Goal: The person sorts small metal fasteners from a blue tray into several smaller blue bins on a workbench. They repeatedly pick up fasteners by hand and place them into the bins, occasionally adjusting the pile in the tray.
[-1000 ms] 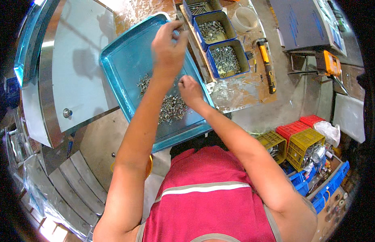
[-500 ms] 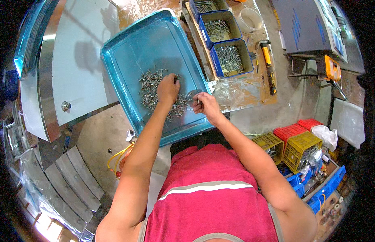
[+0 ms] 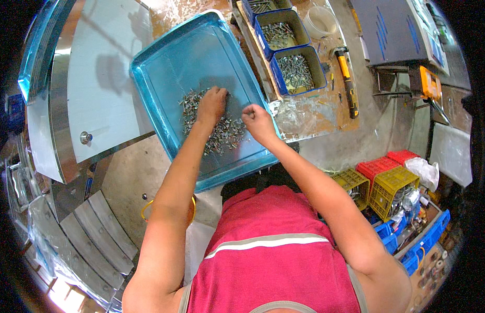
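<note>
A shallow blue tray (image 3: 169, 62) holds a heap of small metal screws (image 3: 221, 136). Over the heap's upper edge is my left hand (image 3: 211, 107), fingers bent downward and closed together; what lies between them is hidden. My right hand (image 3: 259, 123) hovers by the tray's right side, to the right of the heap. Its thumb and fingers are pinched, with a tiny dark spot at the tips that is too small to name.
Beside the tray on the worktable are blue bins (image 3: 296, 72) of screws, a clear plastic tub (image 3: 321, 23), a yellow-and-black hammer (image 3: 347, 78) and crumpled clear plastic (image 3: 296, 117). Yellow crates (image 3: 391, 192) stand at lower right. A metal cabinet (image 3: 104, 78) is at left.
My left hand has shifted slightly up and left over the heap. My right hand has moved a little up and left, its fingers more tightly curled.
</note>
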